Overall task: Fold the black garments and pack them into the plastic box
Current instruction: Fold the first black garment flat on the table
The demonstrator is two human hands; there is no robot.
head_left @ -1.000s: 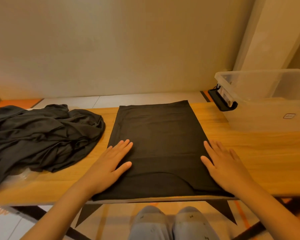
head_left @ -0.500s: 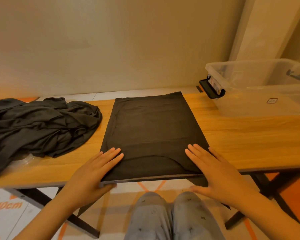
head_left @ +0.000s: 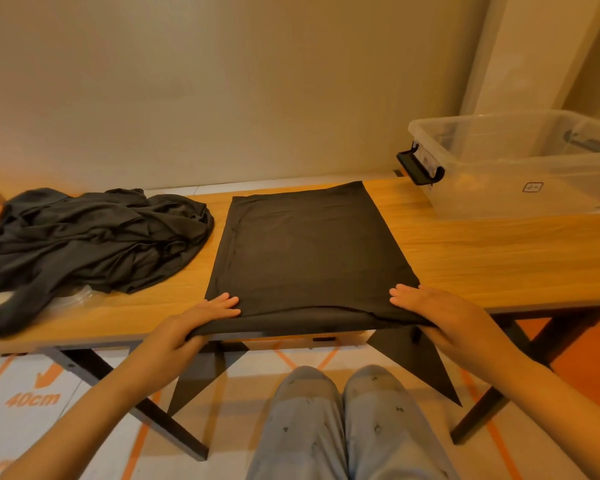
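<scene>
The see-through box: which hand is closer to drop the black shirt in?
Probably right. The right hand grips the folded garment on the side where the plastic box stands; the left hand grips the far side.

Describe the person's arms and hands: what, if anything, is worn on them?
The left hand and right hand are bare: no gloves, rings or watch show. The left forearm and right forearm are bare too, with no sleeve in view up to the picture's edge. No bands or markings are visible.
</scene>
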